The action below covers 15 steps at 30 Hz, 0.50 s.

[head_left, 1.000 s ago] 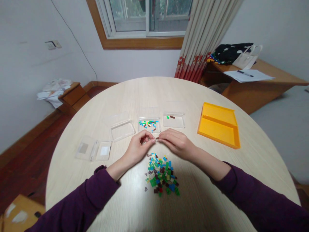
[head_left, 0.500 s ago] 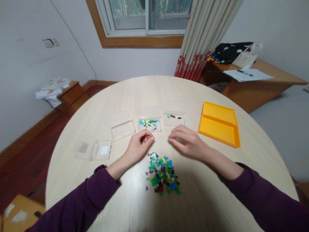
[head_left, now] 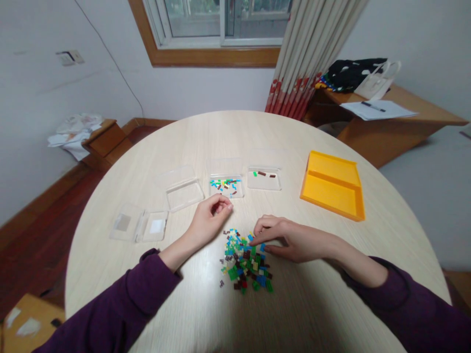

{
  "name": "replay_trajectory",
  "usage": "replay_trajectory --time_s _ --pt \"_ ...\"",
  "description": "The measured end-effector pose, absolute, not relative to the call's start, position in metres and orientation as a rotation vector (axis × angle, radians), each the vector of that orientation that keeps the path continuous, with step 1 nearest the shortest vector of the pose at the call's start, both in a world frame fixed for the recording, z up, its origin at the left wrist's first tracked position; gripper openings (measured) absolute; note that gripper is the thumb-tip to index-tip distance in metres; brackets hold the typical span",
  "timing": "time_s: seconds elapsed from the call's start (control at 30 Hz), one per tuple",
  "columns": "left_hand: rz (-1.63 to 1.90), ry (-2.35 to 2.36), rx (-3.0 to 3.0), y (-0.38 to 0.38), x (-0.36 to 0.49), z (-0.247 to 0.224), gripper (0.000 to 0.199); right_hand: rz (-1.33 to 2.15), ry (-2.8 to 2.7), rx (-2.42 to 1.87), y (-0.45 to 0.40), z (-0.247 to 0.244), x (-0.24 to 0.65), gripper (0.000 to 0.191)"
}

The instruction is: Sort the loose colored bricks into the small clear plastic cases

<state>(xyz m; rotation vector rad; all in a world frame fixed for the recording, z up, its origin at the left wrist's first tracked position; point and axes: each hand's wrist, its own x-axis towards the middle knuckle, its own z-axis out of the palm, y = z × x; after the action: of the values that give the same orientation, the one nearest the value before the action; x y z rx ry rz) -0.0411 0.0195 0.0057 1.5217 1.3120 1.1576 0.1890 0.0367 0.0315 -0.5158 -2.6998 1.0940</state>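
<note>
A pile of small toy building bricks (head_left: 253, 267), in green, blue, brown, cream and other colours, lies on the round table in front of me. At its upper right edge, my right hand (head_left: 296, 239) reaches in with thumb and fingers apart, the fingertips at the bricks. My left hand (head_left: 209, 219) rests up and left of the pile, its fingers curled in a pinch; whether anything is between them is hidden. Just beyond it stands a clear case with many tiny bricks (head_left: 225, 185). To the right of that, another clear case (head_left: 265, 184) contains a few green and brown pieces.
An open clear case (head_left: 185, 196) and a smaller one with a white label (head_left: 156, 226) sit on the left of the pale table (head_left: 176, 314). On the right lies an open yellow box (head_left: 333, 193). A wooden desk (head_left: 412, 105) with papers and a bag stands beyond.
My right hand has come down toward me from near the right clear case to the brick pile, its fingers spreading. My left hand keeps about the same place and pose.
</note>
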Motion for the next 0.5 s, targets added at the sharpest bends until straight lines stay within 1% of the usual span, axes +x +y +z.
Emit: replay_trajectory --time_s 0.1,0.27,0.4,0.5 --pt "1.165 1.31 1.521 0.02 -0.041 0.005 0.014 1.088 -2.703 -0.519 0.038 0.031 0.189 0.027" --pt "1.172 1.313 1.518 0.02 -0.041 0.006 0.012 1.071 -2.706 -0.541 0.039 0.031 0.19 0.016" --pt "1.164 1.312 1.52 0.019 -0.041 0.008 0.013 0.78 -2.836 -0.58 0.032 0.032 0.189 0.012" --pt "1.165 1.318 1.519 0.019 -0.041 0.008 0.014 0.585 -2.898 -0.649 0.027 0.032 0.187 0.012"
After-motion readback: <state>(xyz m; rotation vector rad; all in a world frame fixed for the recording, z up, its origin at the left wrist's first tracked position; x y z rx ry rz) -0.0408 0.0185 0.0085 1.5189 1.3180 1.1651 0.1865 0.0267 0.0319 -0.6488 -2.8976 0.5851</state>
